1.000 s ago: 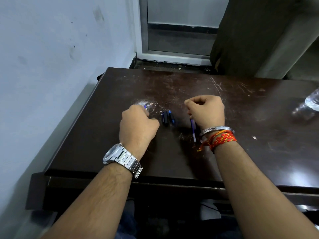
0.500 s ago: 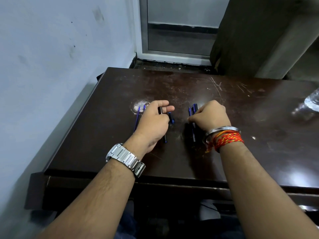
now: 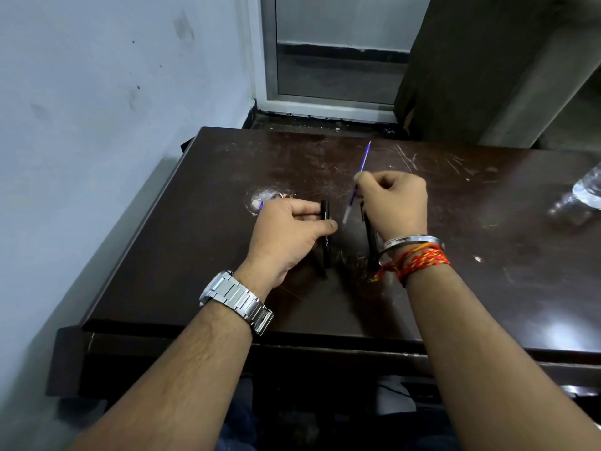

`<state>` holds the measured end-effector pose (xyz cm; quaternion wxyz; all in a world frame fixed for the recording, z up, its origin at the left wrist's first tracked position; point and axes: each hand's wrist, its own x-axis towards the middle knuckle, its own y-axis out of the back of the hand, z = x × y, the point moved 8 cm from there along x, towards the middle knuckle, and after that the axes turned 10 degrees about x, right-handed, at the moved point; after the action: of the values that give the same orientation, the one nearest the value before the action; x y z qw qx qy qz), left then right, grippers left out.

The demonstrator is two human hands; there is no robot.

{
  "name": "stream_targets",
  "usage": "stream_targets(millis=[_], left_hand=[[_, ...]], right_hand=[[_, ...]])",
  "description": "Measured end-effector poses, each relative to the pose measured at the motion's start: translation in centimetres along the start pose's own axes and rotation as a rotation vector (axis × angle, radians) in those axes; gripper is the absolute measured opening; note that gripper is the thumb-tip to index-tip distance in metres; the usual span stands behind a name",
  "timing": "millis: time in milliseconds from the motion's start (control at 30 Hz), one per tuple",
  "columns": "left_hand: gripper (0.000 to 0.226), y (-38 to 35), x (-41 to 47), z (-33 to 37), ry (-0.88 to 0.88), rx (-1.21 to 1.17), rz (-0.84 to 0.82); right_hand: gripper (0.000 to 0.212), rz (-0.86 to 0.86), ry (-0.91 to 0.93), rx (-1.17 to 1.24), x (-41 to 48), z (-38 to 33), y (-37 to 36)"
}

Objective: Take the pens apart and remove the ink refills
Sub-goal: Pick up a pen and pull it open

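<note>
You're sitting in a plain, bare room, more a spare office or back room than a home kitchen or workshop, at a dark brown wooden desk [image 3: 211, 255] whose scratched, scuffed top has its left edge close to a stained, pale blue painted wall [image 3: 97, 109]. Beyond the desk's far edge stands a metal-framed door [image 3: 335, 76] with a raised sill, and a tall dark wooden cabinet [image 3: 471, 66] rises just to its right.
</note>
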<state>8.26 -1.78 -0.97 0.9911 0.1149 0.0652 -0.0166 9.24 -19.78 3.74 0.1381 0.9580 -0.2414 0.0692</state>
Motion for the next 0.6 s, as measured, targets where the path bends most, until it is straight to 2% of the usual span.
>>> stream_targets(millis=[100, 233, 467, 600], left_hand=[[0.023, -0.8, -0.3, 0.1, 0.018, 0.002, -0.081], [0.025, -1.0, -0.5, 0.1, 0.021, 0.033, -0.1], [0.025, -0.7, -0.4, 0.2, 0.008, 0.039, -0.079], [0.023, -0.7, -0.5, 0.5, -0.013, 0.029, -0.067]], right_hand=[[0.029, 0.035, -0.026, 0.217, 0.0, -0.1, -0.1], [0.021, 0.07, 0.013, 0.349, 0.1, -0.5, -0.1], [0.024, 0.018, 0.105, 0.305, -0.2, -1.0, -0.8], [0.027, -0.064, 0.089, 0.239, -0.5, -0.8, -1.8]])
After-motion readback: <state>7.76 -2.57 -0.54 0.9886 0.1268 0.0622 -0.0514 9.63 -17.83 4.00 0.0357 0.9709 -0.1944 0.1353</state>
